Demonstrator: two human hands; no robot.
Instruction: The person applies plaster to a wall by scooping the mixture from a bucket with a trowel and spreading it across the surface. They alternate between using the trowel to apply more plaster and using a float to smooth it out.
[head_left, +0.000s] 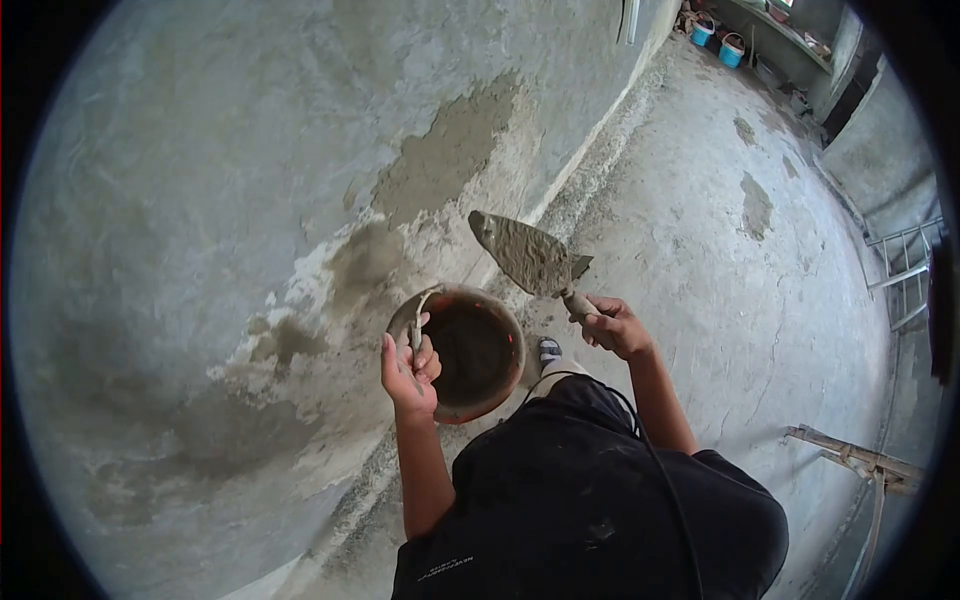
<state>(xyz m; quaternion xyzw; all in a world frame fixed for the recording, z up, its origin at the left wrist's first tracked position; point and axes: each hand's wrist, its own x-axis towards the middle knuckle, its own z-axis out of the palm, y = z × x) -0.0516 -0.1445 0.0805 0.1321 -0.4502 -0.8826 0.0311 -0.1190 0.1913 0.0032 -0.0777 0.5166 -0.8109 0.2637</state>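
A: Looking down past the dark shirt and the black cable running over it, I see both hands raised in front of the body. My left hand is closed around the wire handle of the bucket, fingers curled tight on it, so the bucket hangs just below that hand.

B: And the right?

A: My right hand is wrapped shut on the grip of the trowel. The blade points up and to the left, away from the hand, its long axis slanting from the wrist toward the wall. It sits just above and beside the bucket's rim, a little apart from it.

B: How does the blade look?

A: Pointed, and loaded across its flat face with wet grey mortar. The bucket looks reddish at the rim, dark inside; I can't tell how much is in it. The right hand is the one nearer the wall patch.

B: What lies beyond?

A: A foot in a sandal beside the bucket, then the concrete wall with a fresh mortar patch. Farther off, the floor, a metal frame, and two blue buckets at the far end.
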